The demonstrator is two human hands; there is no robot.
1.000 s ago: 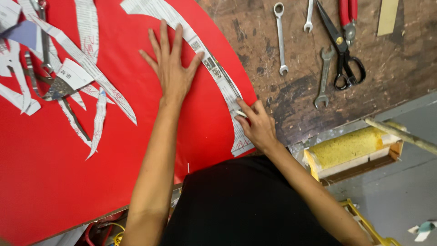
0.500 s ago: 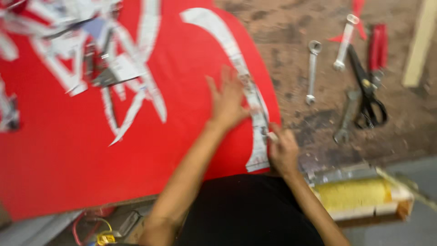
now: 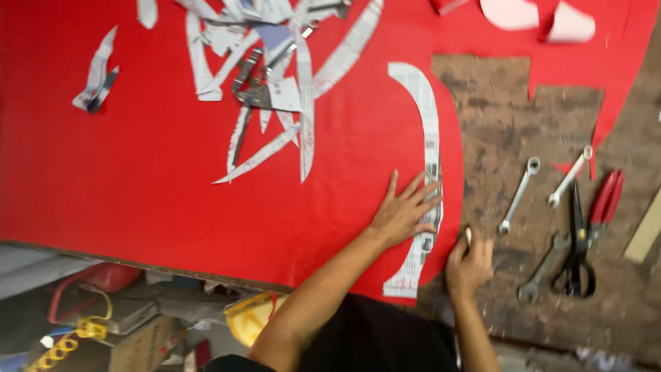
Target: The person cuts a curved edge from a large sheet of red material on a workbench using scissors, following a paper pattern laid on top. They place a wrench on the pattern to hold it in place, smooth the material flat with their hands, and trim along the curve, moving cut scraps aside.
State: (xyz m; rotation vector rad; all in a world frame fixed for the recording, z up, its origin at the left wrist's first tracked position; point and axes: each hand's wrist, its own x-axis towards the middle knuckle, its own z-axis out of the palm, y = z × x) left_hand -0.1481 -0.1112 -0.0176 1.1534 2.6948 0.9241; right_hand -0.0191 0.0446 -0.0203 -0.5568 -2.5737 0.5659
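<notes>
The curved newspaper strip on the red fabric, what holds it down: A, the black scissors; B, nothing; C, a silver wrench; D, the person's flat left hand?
D: the left hand lies flat, fingers spread over the curved newspaper strip on the red fabric.

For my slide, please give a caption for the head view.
Left hand presses a curved paper pattern on red fabric; right hand holds chalk.

We see even, fairly bright light with no hard shadows and no glare, the red fabric [image 3: 138, 172] vividly saturated. Motion blur softens the whole view, worst on the paper scraps [image 3: 268, 76] and the cluttered lower-left corner.
</notes>
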